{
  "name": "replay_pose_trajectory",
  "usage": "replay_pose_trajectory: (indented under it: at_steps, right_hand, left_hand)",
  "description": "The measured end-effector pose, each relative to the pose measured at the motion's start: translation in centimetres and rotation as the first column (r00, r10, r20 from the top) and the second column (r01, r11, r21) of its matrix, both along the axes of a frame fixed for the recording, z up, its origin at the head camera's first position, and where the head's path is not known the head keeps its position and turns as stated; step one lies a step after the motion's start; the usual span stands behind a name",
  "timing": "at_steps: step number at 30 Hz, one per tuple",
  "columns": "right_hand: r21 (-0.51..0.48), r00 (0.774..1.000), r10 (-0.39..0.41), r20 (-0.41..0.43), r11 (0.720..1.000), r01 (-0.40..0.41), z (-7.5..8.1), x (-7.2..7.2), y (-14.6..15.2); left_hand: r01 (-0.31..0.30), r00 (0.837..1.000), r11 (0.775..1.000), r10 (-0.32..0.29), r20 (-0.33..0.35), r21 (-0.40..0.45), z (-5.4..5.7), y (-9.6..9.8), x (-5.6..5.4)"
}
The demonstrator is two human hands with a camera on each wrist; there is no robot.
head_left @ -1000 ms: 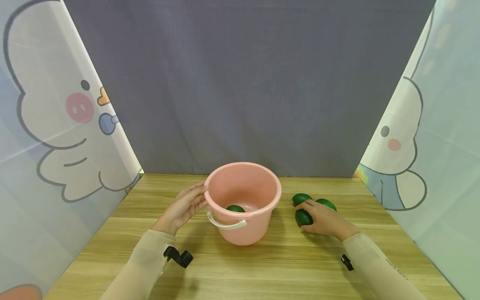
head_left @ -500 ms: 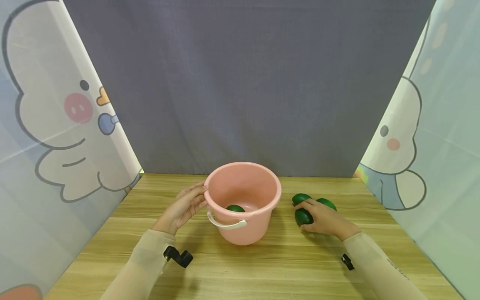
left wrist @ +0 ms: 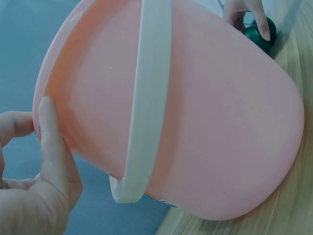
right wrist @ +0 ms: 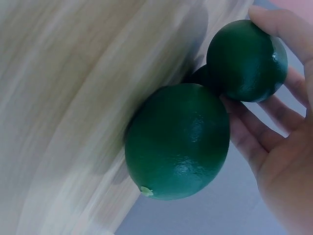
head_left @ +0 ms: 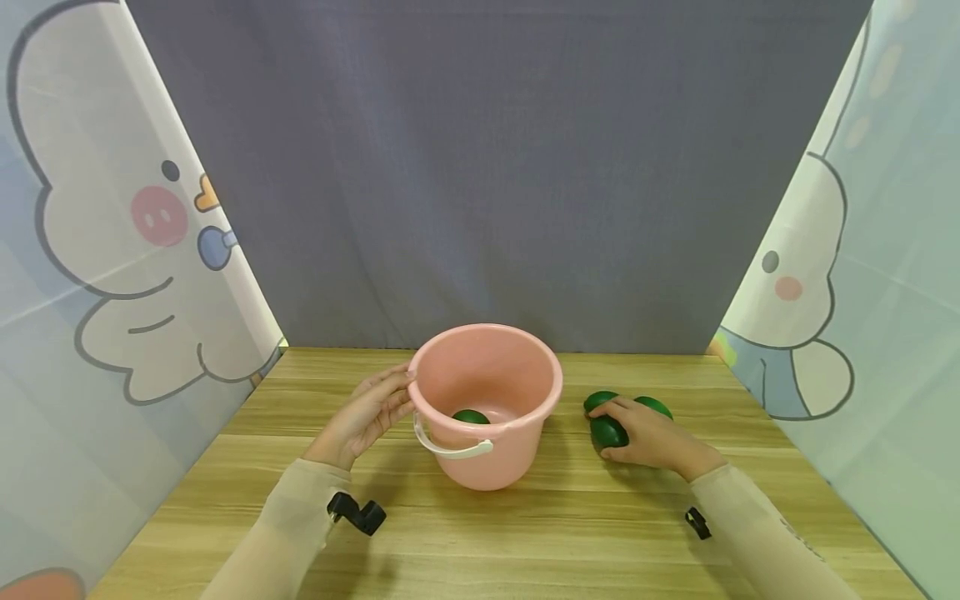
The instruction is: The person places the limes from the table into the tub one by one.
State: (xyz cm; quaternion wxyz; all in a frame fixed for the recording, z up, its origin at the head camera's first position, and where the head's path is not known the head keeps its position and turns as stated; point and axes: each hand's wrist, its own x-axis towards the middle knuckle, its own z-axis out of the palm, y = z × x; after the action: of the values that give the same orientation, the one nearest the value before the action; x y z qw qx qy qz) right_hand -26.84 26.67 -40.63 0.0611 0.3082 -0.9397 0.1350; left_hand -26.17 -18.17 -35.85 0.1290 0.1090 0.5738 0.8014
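Note:
A pink bucket [head_left: 486, 454] with a white handle [head_left: 453, 452] stands on the table, one green lime [head_left: 471, 417] visible inside. My left hand [head_left: 372, 414] pinches the bucket's left rim; in the left wrist view the thumb [left wrist: 50, 132] lies along the outside wall. To the right of the bucket, my right hand [head_left: 651, 435] grips a dark green lime [right wrist: 247, 61] between thumb and fingers, close over the wood. Another lime [right wrist: 178, 142] with a pale stem nub sits beside it in the right wrist view. A further lime [head_left: 600, 401] lies just beyond the fingers.
The wooden table [head_left: 480, 550] extends in front of the bucket and to both sides. A dark grey curtain [head_left: 480, 175] hangs along its back edge. Cartoon-printed cloths [head_left: 112, 333] flank it left and right.
The right hand and the lime in it have shifted very slightly. The left hand and the bucket have kept their places.

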Motion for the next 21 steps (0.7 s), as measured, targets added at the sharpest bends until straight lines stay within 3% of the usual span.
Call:
replay_pose_trajectory:
  at_steps: [21]
  right_hand:
    - [-0.025,0.997,0.05,-0.061,0.998,-0.052,0.49,0.21,-0.31]
  left_hand:
    - [0.0,1.0,1.0,0.0,0.002,0.002,-0.05,0.02,-0.05]
